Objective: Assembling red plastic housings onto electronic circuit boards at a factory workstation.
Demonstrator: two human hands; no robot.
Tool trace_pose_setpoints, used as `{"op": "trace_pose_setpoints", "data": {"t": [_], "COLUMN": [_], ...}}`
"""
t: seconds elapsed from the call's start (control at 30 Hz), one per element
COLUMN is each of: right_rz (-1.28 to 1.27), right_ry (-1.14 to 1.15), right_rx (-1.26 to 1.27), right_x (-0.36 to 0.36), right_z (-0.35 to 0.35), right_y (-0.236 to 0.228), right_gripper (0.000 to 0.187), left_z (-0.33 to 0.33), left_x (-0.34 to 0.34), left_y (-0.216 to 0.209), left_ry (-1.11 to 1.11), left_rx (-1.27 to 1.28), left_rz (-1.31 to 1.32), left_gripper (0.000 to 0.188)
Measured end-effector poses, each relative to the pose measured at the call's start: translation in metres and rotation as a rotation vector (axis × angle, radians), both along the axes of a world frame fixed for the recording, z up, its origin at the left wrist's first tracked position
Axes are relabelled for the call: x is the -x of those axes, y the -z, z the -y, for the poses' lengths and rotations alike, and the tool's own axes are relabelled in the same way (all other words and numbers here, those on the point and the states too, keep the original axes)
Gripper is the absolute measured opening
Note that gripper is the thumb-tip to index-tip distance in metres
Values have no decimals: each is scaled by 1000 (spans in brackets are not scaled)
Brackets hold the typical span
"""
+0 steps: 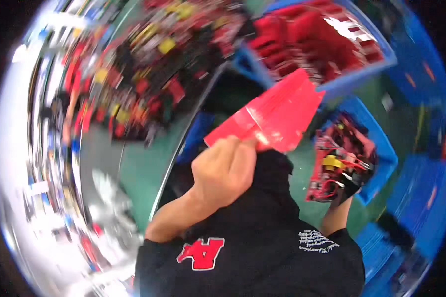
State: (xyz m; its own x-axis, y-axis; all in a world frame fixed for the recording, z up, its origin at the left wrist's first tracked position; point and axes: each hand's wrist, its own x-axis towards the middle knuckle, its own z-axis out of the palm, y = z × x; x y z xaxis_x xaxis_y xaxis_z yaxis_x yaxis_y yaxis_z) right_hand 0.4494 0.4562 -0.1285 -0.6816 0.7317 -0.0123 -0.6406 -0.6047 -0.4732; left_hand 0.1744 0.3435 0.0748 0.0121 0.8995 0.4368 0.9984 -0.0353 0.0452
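My left hand (pixel 225 168) is closed on one corner of a flat, shiny red plastic sheet (pixel 270 114), raised in front of my body. The sheet widens away from my fingers. On the right, my right hand (pixel 349 195) appears dark, perhaps gloved, and is mostly hidden. It is closed at the near end of a red-and-black electronic assembly (pixel 332 166) with loose wires and a yellow part. Motion blur hides the assembly's finer details.
Beyond the sheet is a blue crate (pixel 389 57) with red pieces. A smaller blue bin (pixel 386 148) sits behind the assembly. Toward the far left, a table (pixel 139 166) bears a heap of red, black and yellow parts (pixel 148 64). Clear plastic bags (pixel 114 203) lie nearer on the left.
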Motion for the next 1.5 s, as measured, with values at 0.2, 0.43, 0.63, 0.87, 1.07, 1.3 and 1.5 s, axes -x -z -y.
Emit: {"op": "trace_pose_setpoints", "data": {"t": [0.2,0.43,0.63,0.87,1.07,1.3,1.5], "right_rz": [-98,-112,-33,55,88,211,314], "right_ry": [-333,-577,-728,-879,-976,-941,-903], "right_rx": [31,24,76,163,214,-198,-444], "right_x": [79,180,213,239,260,267,260], "right_z": [18,80,109,109,106,105,120], "right_y": [-51,-69,-74,-73,-81,-74,-70], "right_gripper": [58,50,44,38,35,49,76], "left_z": [180,303,313,304,354,299,321], "left_x": [-12,80,102,120,172,154,167], "left_y": [-7,67,100,63,73,51,74], "left_ry": [-323,-786,-818,-1510,-1744,-1822,-1697], "left_rx": [13,191,208,-70,175,-4,235], "left_rz": [-409,-498,-373,-84,620,892,464], "left_gripper": [14,15,12,43,60,59,57]}}
